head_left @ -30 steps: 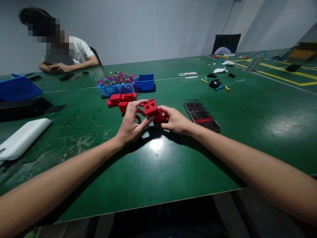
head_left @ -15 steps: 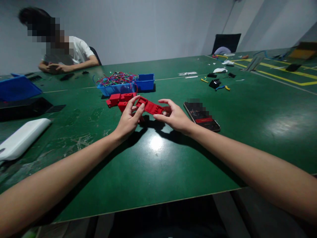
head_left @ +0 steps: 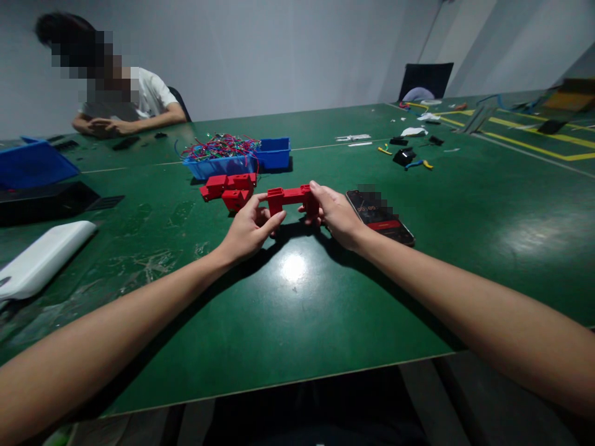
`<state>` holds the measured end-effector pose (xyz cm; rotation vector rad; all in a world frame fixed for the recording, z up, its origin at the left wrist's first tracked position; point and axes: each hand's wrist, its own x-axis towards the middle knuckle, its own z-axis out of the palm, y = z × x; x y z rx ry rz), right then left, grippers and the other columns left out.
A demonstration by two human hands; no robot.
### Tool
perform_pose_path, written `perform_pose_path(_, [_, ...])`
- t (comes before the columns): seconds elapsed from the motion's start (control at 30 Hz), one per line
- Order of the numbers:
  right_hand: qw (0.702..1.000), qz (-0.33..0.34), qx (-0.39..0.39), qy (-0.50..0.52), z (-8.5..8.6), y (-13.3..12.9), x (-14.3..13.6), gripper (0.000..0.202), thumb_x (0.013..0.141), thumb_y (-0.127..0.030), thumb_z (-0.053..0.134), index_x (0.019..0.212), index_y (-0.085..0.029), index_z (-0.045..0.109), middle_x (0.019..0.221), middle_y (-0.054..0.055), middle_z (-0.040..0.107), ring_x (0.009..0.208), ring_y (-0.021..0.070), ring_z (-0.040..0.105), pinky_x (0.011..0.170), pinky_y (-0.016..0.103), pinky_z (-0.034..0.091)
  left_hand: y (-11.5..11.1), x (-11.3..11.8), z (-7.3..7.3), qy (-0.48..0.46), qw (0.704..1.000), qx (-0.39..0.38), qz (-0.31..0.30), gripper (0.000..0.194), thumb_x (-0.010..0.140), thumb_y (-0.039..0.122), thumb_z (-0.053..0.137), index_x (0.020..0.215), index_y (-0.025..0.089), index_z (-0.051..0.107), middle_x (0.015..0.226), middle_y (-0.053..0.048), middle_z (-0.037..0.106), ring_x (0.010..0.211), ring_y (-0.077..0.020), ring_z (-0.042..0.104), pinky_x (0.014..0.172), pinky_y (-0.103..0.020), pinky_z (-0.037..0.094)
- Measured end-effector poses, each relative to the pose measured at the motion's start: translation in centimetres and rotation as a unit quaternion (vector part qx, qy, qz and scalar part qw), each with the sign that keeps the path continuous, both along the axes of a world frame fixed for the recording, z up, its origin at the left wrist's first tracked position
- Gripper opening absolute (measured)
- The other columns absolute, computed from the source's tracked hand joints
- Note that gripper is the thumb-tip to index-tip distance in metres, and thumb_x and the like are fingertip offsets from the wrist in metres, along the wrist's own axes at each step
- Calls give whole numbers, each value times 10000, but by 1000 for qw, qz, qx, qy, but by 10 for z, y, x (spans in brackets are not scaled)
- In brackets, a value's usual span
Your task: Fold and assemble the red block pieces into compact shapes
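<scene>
Both hands hold one red plastic piece, a bridge-shaped part with a block at each end, just above the green surface. The left hand pinches the left block between thumb and fingers, and the right hand is closed over the right block, so the bar between them sits level and square to the view. Taking this piece as the landmark: a cluster of other red parts lies on the surface just to its left and slightly beyond it, a blue bin of coloured wires stands farther back behind that cluster, and a phone lies just to its right, close to the right wrist. A second person in a white shirt sits well beyond it at the far left edge, hands on the surface. To handle the piece well, it seems best to keep the grip on both end blocks even, hold the bar level so neither end twists, and keep the right wrist off the phone and the left fingers clear of the loose red parts.
</scene>
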<state>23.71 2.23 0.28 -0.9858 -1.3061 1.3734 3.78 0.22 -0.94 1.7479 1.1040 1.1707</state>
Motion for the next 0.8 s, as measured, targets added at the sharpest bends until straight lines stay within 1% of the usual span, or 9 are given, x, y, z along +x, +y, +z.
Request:
perform_pose_path(0.1, [1000, -2, -5, -3, 1, 0, 0, 478, 894, -666, 577, 949, -191, 593, 744, 13, 663, 505, 97, 613, 431, 209, 379, -1, 0, 2, 13, 1000, 5, 14, 542, 816, 494, 736, 1193, 162, 532, 644, 45, 573, 532, -123, 555, 525, -245, 433])
perform_pose_path(0.17, [1000, 4, -8, -3, 1, 0, 0, 468, 919, -657, 549, 935, -190, 583, 732, 14, 664, 498, 97, 620, 423, 204, 394, -1, -1, 3, 27, 999, 16, 43, 525, 819, 514, 733, 1173, 162, 571, 654, 44, 551, 538, -109, 517, 516, -234, 397])
perform_pose_path(0.3, [999, 30, -1, -12, 1, 0, 1, 431, 952, -621, 522, 971, -192, 555, 642, -13, 644, 437, 97, 603, 385, 189, 410, -1, -2, 6, 50, 993, 42, 94, 524, 842, 624, 669, 1069, 151, 647, 786, -20, 616, 629, -119, 538, 543, -234, 411])
perform_pose_path(0.4, [999, 40, 8, -11, 1, -1, 0, 345, 989, -542, 514, 1036, -201, 540, 592, -49, 622, 401, 90, 559, 391, 196, 475, 0, -2, 8, 42, 996, 35, 71, 554, 870, 694, 587, 975, 156, 663, 773, -31, 645, 629, -131, 578, 553, -239, 453])
perform_pose_path(0.47, [999, 41, 11, -9, 2, -2, 0, 327, 997, -525, 507, 1016, -201, 543, 581, -61, 609, 396, 86, 540, 406, 211, 515, -1, -1, 10, 31, 998, 24, 44, 573, 878, 707, 564, 998, 155, 661, 748, -29, 659, 614, -137, 599, 549, -241, 472])
perform_pose_path(0.57, [999, 40, 0, -5, 4, -3, 0, 375, 982, -573, 500, 961, -201, 546, 586, -53, 609, 418, 101, 581, 390, 218, 508, -2, 0, 9, 19, 999, 36, 15, 619, 861, 664, 624, 1183, 135, 619, 827, -44, 698, 629, -138, 619, 572, -249, 502])
perform_pose_path(0.67, [999, 23, -25, -6, 4, -3, -1, 390, 1016, -561, 421, 967, -196, 549, 569, -38, 614, 406, 123, 611, 356, 210, 457, -3, -1, 3, 35, 996, 76, 15, 691, 831, 536, 714, 1351, 126, 517, 938, -65, 717, 678, -142, 634, 632, -269, 529])
perform_pose_path(0.73, [999, 12, -32, 3, 4, -3, -1, 375, 1052, -502, 364, 974, -188, 553, 575, -28, 626, 399, 123, 615, 357, 211, 451, -5, -1, 0, 58, 992, 110, 29, 675, 841, 457, 711, 1385, 136, 473, 910, -56, 715, 680, -145, 635, 635, -273, 525])
perform_pose_path(0.8, [999, 10, -31, 12, 3, -3, -2, 364, 1063, -466, 355, 956, -182, 557, 597, -19, 643, 398, 114, 611, 365, 211, 448, -7, -2, -2, 81, 985, 148, 33, 606, 860, 399, 686, 1366, 158, 457, 852, -31, 707, 669, -142, 636, 619, -265, 509])
